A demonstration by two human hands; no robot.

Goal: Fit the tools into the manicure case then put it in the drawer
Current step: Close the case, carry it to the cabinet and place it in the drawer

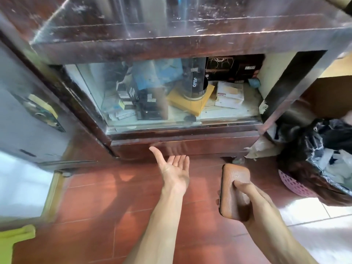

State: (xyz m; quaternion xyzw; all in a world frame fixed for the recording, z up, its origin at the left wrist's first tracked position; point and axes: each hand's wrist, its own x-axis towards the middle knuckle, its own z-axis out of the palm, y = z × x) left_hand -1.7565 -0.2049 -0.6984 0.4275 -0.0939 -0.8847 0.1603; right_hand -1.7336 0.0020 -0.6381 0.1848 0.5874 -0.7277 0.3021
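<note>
The right hand [253, 202] is gripping the closed manicure case [235, 178] — fitting seems done. The left hand [176, 169], spread palm-up, is reaching for the shut drawer [200, 145] mid-frame.

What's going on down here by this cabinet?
A person holds a closed brown case in the right hand. The left hand, open and palm up, is held out at the lower edge of the bottom drawer of a wooden cabinet. The drawer looks shut, so the case is not yet put away.
</note>
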